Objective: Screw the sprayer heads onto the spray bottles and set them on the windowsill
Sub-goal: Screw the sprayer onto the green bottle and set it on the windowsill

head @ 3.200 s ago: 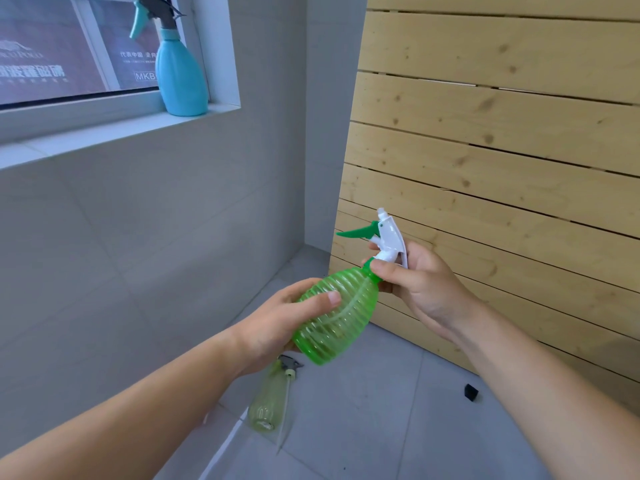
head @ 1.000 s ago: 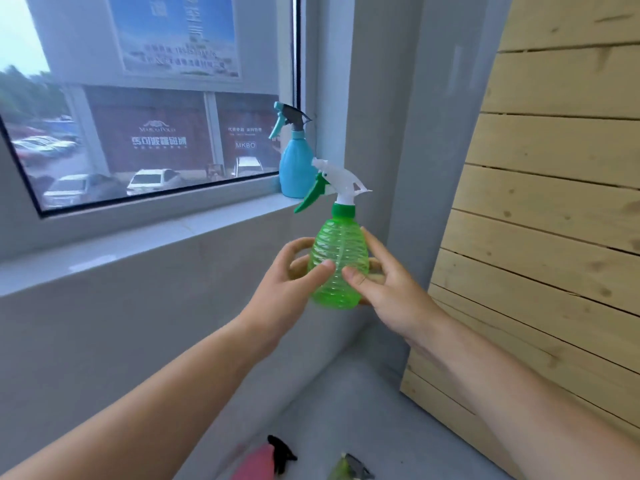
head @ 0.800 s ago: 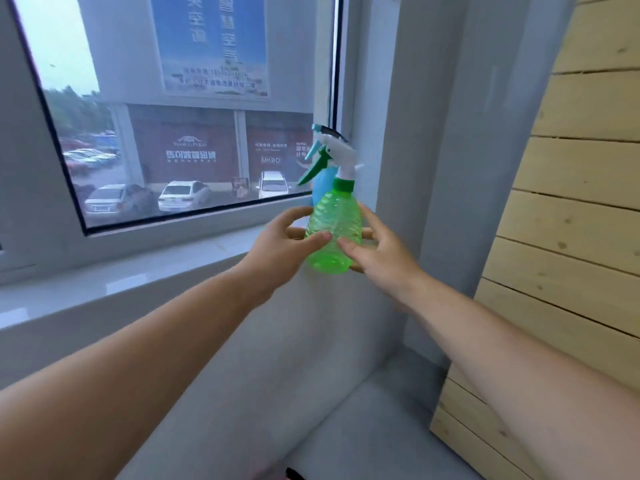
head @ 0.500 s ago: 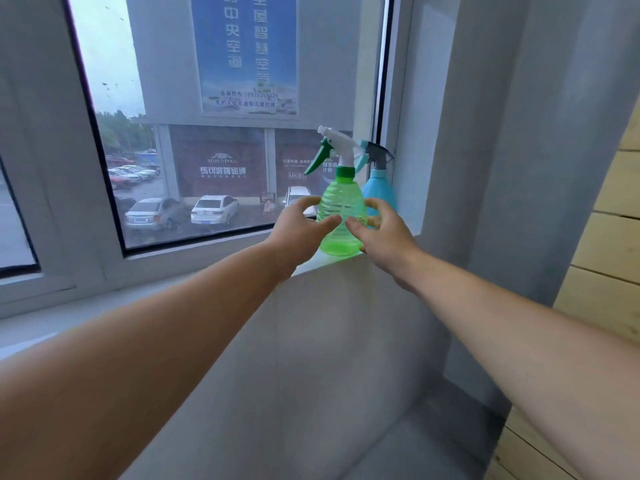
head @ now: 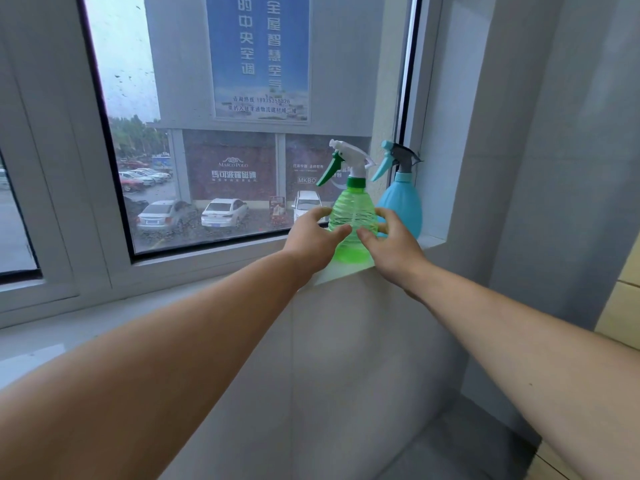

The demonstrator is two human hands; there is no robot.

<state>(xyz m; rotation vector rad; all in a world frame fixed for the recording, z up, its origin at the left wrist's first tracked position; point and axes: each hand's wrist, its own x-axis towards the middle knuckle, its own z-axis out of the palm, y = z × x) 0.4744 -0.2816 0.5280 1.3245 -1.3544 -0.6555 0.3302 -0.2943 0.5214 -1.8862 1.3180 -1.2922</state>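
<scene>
Green bottle [head: 351,223] stands upright near the sill [head: 349,271] edge, just beside blue bottle [head: 403,209], held between left hand [head: 313,244] and right hand [head: 391,247]; risk: careless release tips it off or knocks its neighbour.

Both hands [head: 313,239] [head: 393,242] outstretched, fingers [head: 341,231] seemingly curled.

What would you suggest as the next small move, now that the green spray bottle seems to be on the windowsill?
Probably let go with both hands. The green spray bottle stands upright on the windowsill, sprayer head on, beside the blue spray bottle. The left hand and right hand cup its sides. It sits near the front edge, so release gently.
</scene>
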